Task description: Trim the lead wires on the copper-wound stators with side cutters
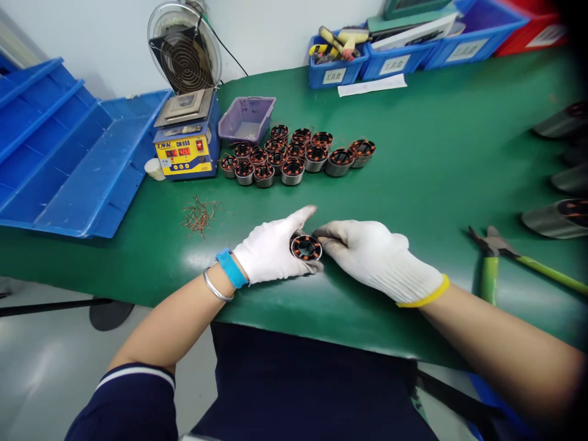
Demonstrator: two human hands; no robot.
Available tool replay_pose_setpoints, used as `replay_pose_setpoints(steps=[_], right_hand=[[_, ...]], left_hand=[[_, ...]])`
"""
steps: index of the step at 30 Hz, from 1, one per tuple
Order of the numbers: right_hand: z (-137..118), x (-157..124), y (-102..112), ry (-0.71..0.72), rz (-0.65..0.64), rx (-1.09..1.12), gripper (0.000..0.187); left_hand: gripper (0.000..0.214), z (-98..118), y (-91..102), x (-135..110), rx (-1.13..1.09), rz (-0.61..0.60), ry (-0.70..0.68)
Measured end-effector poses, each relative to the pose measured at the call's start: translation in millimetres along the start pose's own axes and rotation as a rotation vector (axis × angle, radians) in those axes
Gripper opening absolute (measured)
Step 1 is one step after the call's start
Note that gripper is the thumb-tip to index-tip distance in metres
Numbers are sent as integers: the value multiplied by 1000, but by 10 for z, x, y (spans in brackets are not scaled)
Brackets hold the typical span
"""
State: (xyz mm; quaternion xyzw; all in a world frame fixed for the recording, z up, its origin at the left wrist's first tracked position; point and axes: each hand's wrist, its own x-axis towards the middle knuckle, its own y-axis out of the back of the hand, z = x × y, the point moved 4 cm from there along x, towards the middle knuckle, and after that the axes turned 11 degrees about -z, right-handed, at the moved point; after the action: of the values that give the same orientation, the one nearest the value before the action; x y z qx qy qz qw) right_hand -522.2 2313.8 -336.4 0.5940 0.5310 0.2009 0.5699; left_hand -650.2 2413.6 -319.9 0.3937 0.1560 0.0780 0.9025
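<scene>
In my gloved left hand [271,248] is a motor stator [306,239], a short metal ring with copper windings around its inside. Its open end faces up toward me, just above the green table, with my thumb and fingers around its left side. My right hand [374,257], also in a white glove, is at the stator's right rim with thumb and fingertips pinched together. Whatever lies in that pinch is too small to make out. Farther back stand several more stators [293,171], grouped upright with thin wire ends sticking out.
A yellow-and-blue solder pot [190,150] with a lit display stands before a round fan [186,58]. Copper wire scraps [199,215] lie left of my hands, green-handled cutters [493,245] to the right. Around are a purple tray [225,127], blue bins [339,76] and larger blue trays [108,184].
</scene>
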Motion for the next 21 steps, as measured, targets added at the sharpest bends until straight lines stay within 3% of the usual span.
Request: replay_pose_setpoints(steps=[5,11,13,16,17,19,21], right_hand=[[37,-68,1,-50,-39,-19,38],[297,-282,-62,-49,6,-82,33],[318,-429,51,-77,153,-140,35],[148,-662,251,32,437,-99,52],[67,-689,259,83,428,-46,62],[-66,-630,169,111,249,58,74],[-116,-497,23,45,69,118,69]], left_hand=[[96,-8,-1,-8,2,16,2],[96,-32,-6,1,-19,19,16],[97,-40,-8,6,-36,6,17],[97,-48,-7,10,-18,-18,6],[97,-51,-6,10,4,-22,3],[97,-57,-3,11,40,-27,-8],[95,-64,-3,14,49,-32,-24]])
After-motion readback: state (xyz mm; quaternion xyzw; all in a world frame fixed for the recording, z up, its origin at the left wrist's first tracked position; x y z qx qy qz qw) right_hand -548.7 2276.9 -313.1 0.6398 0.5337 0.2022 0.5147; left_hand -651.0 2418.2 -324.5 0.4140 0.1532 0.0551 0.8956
